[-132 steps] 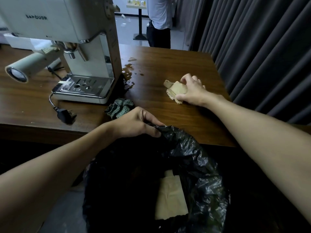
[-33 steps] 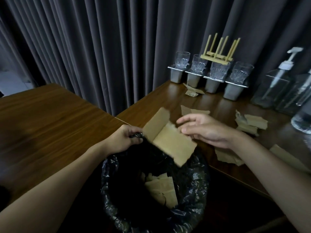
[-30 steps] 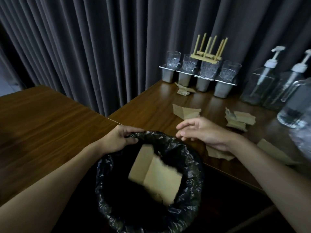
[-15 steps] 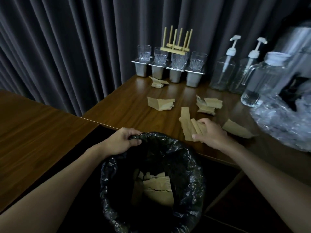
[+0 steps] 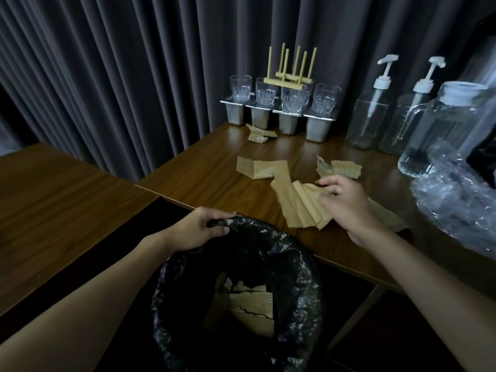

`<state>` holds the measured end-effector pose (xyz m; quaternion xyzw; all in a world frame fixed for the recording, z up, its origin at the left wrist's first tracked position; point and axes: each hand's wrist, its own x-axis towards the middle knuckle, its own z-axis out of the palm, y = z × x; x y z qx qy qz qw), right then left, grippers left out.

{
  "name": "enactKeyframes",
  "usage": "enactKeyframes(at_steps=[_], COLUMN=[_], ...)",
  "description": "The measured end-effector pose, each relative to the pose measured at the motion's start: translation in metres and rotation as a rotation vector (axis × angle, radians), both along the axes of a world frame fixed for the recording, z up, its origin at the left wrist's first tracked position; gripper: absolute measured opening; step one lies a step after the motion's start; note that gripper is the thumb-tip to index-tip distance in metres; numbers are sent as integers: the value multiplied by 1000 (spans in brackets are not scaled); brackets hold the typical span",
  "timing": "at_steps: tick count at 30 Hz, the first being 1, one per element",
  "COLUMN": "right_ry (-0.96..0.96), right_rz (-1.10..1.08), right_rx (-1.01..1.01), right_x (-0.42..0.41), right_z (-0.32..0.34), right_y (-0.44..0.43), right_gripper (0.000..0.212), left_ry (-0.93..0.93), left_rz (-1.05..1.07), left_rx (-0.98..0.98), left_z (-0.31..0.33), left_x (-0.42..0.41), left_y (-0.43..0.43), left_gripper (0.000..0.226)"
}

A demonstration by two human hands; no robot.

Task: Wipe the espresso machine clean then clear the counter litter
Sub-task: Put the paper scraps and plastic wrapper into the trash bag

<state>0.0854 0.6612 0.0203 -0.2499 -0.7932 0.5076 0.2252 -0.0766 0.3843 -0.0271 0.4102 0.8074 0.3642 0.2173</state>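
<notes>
Left hand grips the bin liner rim; right hand clutches cardboard strips by the counter edge (bubble wrap alongside).

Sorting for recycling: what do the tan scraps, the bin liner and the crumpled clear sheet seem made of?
The tan scraps look like matte cardboard: ragged torn edges, stiff fold creases. The bin liner seems thin black plastic film, glossy and wrinkled. The crumpled clear sheet is probably transparent plastic wrap, shiny and creased; possibly bubble wrap.
</notes>
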Motion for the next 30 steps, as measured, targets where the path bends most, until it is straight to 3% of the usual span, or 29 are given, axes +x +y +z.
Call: enactKeyframes(at_steps=[4, 10, 15, 18, 20, 24, 30], right_ry=[23, -44, -41, -163, -304, -588, -413], right_rz=[261, 391, 113, -166, -294, -298, -85], right_rx=[-2, 29, 270, 623, 721, 656, 794], right_x=[16, 29, 40, 52, 59, 60, 45], right_z=[1, -12, -31, -51, -60, -68, -71], right_y=[-27, -51, -33, -7, 7, 16, -20], right_gripper=[28, 21, 18, 33, 43, 54, 47], left_ry=[38, -10, -98, -93, -104, -111, -130], left_rz=[3, -38, -77, -90, -93, -93, -89], left_rx=[-3, 77, 139, 120, 115, 121, 124], left_z=[-2, -4, -10, -12, -12, -13, -13], left_x=[1, -4, -15, -21, -22, -25, -23], left_y=[0, -2, -2, -1, 0, 1, 1], left_gripper=[41, 42, 35, 34, 34, 32, 32])
